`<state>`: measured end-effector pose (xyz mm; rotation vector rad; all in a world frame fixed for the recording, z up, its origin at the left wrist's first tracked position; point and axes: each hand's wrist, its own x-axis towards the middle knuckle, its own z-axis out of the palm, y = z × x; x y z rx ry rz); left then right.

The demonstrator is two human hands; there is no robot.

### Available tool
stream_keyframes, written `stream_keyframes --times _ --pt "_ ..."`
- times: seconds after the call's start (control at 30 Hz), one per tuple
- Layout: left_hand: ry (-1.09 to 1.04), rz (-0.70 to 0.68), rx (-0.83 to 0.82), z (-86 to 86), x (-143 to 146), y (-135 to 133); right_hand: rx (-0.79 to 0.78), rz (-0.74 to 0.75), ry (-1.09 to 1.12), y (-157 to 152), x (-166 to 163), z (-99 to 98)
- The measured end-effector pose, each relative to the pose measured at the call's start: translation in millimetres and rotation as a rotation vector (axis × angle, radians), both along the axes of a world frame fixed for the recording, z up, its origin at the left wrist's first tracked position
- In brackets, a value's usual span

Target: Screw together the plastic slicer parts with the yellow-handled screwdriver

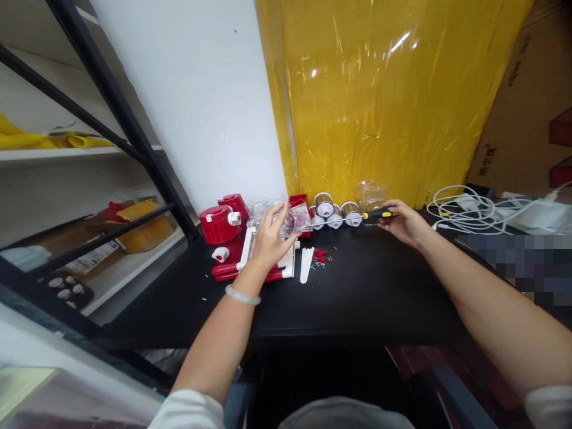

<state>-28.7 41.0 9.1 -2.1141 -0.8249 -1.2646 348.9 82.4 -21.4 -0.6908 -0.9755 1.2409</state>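
My left hand (269, 238) is closed round a clear plastic housing (298, 219) that sits on a red and white appliance base (250, 265) on the black table (357, 292). My right hand (402, 223) grips a screwdriver with a black and yellow handle (378, 213), its shaft pointing left toward the clear housing. Red round parts (220, 224) stand at the left of the base. A white flat piece (306, 263) and small red bits (319, 256) lie just in front.
Several metal drum inserts (335, 213) and a clear cup (370, 193) line the back by a yellow plastic sheet (379, 89). White cables (465, 211) lie at the right. A black-framed shelf (111, 179) stands at the left.
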Motion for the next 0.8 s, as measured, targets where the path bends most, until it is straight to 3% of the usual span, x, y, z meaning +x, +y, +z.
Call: stream_keyframes --times 0.17,0.37,0.5,0.67,0.8 --pt "0.015 -0.001 0.006 2.2 2 -3 0.056 -0.087 -0.011 4 0 0.5" --pt "0.052 0.041 0.022 5.8 1 -5 0.139 -0.266 -0.312 11 3 -3.8" --pt "0.085 0.044 0.026 7.4 1 -7 0.171 -0.327 -0.261 11 0 -2.6" --pt "0.075 0.040 0.014 6.3 1 -6 0.161 -0.177 -0.091 1 -4 8.0" --pt "0.056 0.056 0.010 5.0 -2 -4 0.142 -0.055 -0.082 0 -1 7.2"
